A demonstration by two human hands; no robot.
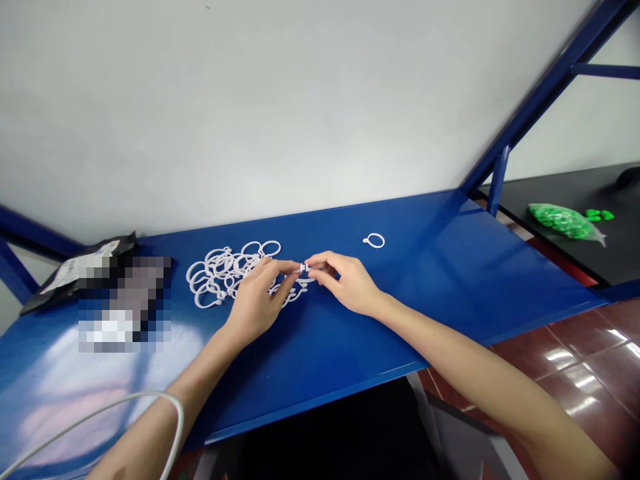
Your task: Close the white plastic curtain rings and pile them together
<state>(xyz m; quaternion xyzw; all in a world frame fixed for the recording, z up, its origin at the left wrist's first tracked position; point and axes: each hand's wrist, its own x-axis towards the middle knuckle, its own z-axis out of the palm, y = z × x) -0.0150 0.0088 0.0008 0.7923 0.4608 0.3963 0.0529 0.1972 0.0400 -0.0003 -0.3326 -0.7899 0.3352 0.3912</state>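
Both hands meet over the blue table [450, 280] and pinch one white plastic ring [304, 269] between them. My left hand [260, 300] grips its left side with closed fingertips. My right hand [343, 280] pinches its right end. Just left of the hands lies a pile of several white rings [225, 270], partly hidden under my left hand. A single closed white ring [374, 241] lies apart, further back and to the right.
A black packet [80, 267] lies at the table's left, partly blurred out. A white cable [150, 400] loops over my left forearm. On a dark table to the right sits a bag of green pieces [563, 220]. Blue frame struts [540, 100] rise at the back right.
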